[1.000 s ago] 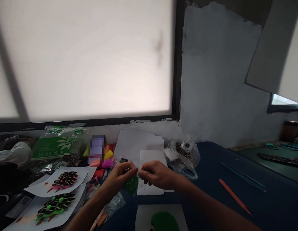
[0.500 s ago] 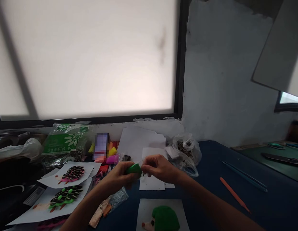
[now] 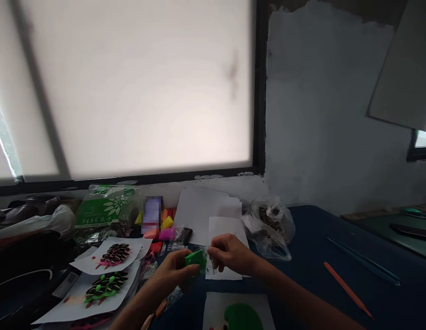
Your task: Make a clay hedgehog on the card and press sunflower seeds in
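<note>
Between the thumb and fingers of my left hand [image 3: 173, 271] is a small packet of green modelling clay [image 3: 195, 259] in clear plastic. My right hand [image 3: 229, 251] pinches the clear wrapper at the packet's right end. White paper [image 3: 224, 272] lies under and behind my right hand. Nearer to me, cut off by the lower edge of the view, a white card [image 3: 213, 305] bears a green clay shape [image 3: 243, 317]. To the left are paper sheets with hedgehog figures, one green [image 3: 106, 289] and one pink [image 3: 114, 255], covered in dark striped seeds.
Coloured clay packs [image 3: 167, 233] sit before a blurred upright phone [image 3: 152, 214]. A green seed bag [image 3: 104, 206] stands back left, a clear bag of seeds [image 3: 270, 220] back right. An orange tool [image 3: 348, 289] and tweezers [image 3: 364, 260] lie on the right.
The view has shifted, so the things appear further right and lower. My left hand has turned the packet, showing its flat side. My right hand now holds the clear wrapper at its end.
</note>
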Action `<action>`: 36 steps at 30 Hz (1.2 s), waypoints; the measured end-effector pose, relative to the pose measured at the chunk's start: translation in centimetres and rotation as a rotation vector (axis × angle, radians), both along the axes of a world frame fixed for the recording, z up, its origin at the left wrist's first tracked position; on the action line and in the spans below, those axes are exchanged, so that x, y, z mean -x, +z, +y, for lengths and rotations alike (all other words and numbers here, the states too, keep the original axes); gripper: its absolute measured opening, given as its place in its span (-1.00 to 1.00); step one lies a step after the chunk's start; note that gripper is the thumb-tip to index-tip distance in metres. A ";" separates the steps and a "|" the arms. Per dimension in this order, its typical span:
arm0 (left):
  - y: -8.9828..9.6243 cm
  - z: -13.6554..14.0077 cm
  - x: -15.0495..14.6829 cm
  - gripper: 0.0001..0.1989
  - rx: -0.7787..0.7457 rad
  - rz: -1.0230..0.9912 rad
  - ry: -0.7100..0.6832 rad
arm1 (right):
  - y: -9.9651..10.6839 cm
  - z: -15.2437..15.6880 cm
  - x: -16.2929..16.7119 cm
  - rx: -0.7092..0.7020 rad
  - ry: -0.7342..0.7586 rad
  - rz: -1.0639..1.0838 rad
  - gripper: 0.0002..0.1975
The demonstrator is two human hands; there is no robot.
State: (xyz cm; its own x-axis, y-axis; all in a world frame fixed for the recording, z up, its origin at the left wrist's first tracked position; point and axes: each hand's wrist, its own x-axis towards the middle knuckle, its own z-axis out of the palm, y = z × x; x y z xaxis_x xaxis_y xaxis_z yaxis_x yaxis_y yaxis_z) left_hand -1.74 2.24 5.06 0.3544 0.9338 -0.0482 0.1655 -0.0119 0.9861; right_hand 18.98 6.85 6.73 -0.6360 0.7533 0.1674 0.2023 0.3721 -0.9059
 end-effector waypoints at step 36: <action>-3.4 0.8 0.3 -0.73 -0.541 0.913 0.517 | 0.2 1.6 5.2 0.152 -0.116 -0.063 -0.74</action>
